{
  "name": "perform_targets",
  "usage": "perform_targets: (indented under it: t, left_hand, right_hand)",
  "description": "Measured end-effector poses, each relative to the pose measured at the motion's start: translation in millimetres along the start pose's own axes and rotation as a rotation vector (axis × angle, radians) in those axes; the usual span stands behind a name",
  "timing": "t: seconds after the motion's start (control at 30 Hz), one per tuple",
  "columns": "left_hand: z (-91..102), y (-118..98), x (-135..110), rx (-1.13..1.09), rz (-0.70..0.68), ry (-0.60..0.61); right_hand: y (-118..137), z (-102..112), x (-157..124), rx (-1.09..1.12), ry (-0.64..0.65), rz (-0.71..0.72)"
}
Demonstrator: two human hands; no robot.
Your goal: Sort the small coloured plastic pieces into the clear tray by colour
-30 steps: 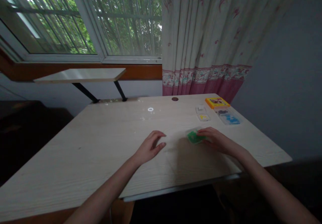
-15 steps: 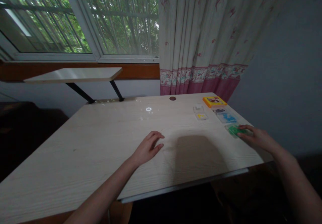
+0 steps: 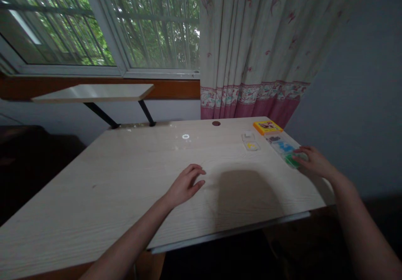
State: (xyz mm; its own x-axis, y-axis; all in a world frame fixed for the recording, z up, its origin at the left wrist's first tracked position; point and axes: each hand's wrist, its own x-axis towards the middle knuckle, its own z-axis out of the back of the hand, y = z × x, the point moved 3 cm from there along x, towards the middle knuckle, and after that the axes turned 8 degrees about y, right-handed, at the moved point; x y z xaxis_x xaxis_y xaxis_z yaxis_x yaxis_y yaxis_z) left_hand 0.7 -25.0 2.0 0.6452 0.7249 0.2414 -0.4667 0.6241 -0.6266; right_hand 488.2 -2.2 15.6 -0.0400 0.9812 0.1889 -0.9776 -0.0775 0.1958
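My right hand [image 3: 315, 162] is at the right side of the desk, its fingers and thumb closed about the right side of a small clear tray of green pieces [image 3: 290, 160]. Part of that tray is hidden under the fingers. Just beyond it lies a clear tray of blue pieces [image 3: 284, 146], with some dark pieces [image 3: 274, 138] behind. My left hand [image 3: 187, 184] rests near the desk's middle, fingers loosely curved, thumb apart, holding nothing.
An orange-yellow box [image 3: 268, 127] lies at the back right. Left of the trays are a clear container with yellow pieces [image 3: 251, 146] and another with a whitish piece [image 3: 248, 136]. A raised shelf [image 3: 103, 92] stands at the back left of the wooden desk [image 3: 125, 187].
My right hand has shifted slightly away from me and left, and the tray of green pieces now sits closer to the blue one. My left hand has stayed in place.
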Motion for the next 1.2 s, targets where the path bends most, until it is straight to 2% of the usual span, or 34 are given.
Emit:
perform_targets:
  t: [0.07, 0.17, 0.23, 0.37, 0.47, 0.6, 0.73, 0.83, 0.9, 0.97, 1.07, 1.2]
  left_hand:
    - [-0.2, 0.0, 0.0, 0.001, -0.001, -0.002]
    - [0.1, -0.1, -0.2, -0.001, 0.001, -0.008]
    - [0.3, -0.4, -0.3, -0.004, 0.004, -0.012]
    - [0.3, -1.7, -0.5, -0.016, 0.001, -0.025]
    - [0.9, -1.7, -0.3, -0.033, -0.004, -0.032]
    - [4.3, 0.7, 5.2, -0.055, -0.001, 0.002]
    - [6.8, 2.7, 19.9, -0.052, 0.034, 0.023]
    - [4.0, 5.8, 30.5, -0.076, 0.08, -0.071]
    - [-1.6, 10.3, 33.6, -0.096, 0.111, -0.113]
    - [-8.0, 15.6, 33.7, -0.097, 0.133, -0.115]
    - [-12.7, 20.7, 31.5, -0.105, 0.142, -0.11]
    - [-7.8, 16.4, 30.4, -0.058, 0.099, -0.118]
  right_hand:
    - [23.8, 1.3, 16.5, 0.033, -0.044, 0.05]
    - [66.2, -6.6, 47.7, 0.156, -0.006, 0.179]
    - [84.6, -16.9, 69.6, 0.227, 0.048, 0.154]
    - [95.3, -39.2, 101.7, 0.382, 0.236, 0.091]
    - [96.5, -48.1, 109.8, 0.485, 0.335, 0.048]
    - [122.6, -53.3, 103.9, 0.535, 0.348, 0.099]
    - [185.3, -68.4, 82.8, 0.633, 0.393, 0.245]
    - [234.8, -84.1, 60.4, 0.763, 0.413, 0.362]
    - [256.5, -92.4, 47.4, 0.794, 0.389, 0.381]
    - [267.3, -96.7, 38.5, 0.775, 0.337, 0.364]
    - [270.3, -96.1, 32.8, 0.725, 0.294, 0.352]
    - [266.6, -83.8, 32.8, 0.714, 0.228, 0.44]
